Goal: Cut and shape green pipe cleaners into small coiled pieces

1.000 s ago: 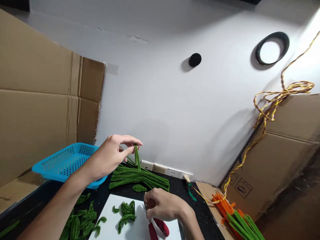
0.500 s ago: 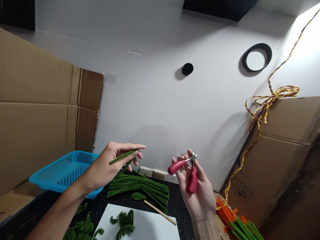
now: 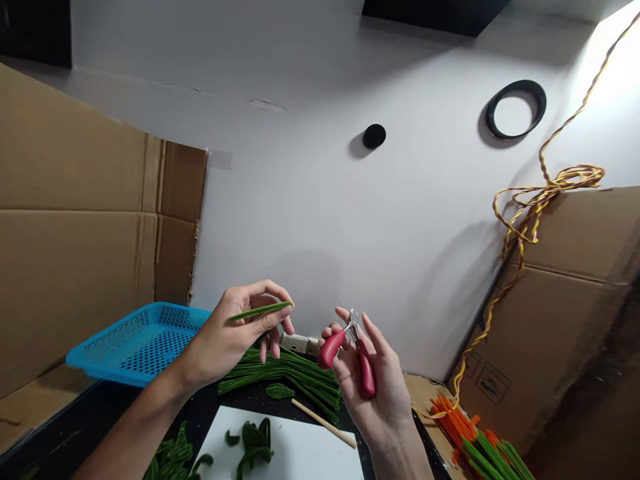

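Nearest the camera, a white sheet lies on the dark desk with a few bent green pieces on it. More of these pieces are heaped on the desk to its left. A thin wooden stick lies across the sheet's far corner.

Above the sheet the right hand is raised palm up. Its fingers curl loosely around red-handled pliers, whose handles are spread and whose metal head points up. To the left, at about the same height, the left hand pinches a single green pipe cleaner between thumb and fingertips. It lies nearly level in the air, near the pliers but not touching them.

Below and behind the hands a bundle of long green pipe cleaners lies on the desk. A blue basket sits to the left and orange and green pipe cleaners to the right. A power strip runs along the foot of the white wall, and cardboard stands on either side.
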A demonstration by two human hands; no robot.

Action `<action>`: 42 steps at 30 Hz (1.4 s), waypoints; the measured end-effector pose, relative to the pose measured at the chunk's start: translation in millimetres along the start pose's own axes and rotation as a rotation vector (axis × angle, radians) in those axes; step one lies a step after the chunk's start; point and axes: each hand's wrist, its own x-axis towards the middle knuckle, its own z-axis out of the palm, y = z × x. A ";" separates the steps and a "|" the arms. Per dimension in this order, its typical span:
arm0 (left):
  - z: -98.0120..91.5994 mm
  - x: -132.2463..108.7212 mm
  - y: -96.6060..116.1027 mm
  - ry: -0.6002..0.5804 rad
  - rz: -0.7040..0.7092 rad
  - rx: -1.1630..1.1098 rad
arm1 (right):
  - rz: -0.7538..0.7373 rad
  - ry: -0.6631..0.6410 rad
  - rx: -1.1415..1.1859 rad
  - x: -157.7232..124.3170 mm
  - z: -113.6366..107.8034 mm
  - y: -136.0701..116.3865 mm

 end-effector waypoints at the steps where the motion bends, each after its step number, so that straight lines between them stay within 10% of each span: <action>1: 0.1 -0.7 -0.2 0.002 0.004 0.009 | -0.004 -0.030 -0.043 -2.8 0.5 -1.4; 12: 6.0 -5.6 4.5 -0.028 0.048 -0.004 | -0.139 -0.451 -0.329 -25.7 5.1 3.6; 28: 15.0 -7.0 8.2 -0.077 0.053 -0.137 | -0.409 -0.498 -0.857 -34.6 5.7 -12.8; 35: 18.6 -7.7 13.0 -0.024 0.066 -0.094 | -1.028 -0.332 -1.610 -26.9 -6.6 -15.9; 42: 20.8 -10.9 14.3 0.055 0.066 0.030 | -1.138 -0.331 -1.663 -23.8 -6.6 -13.7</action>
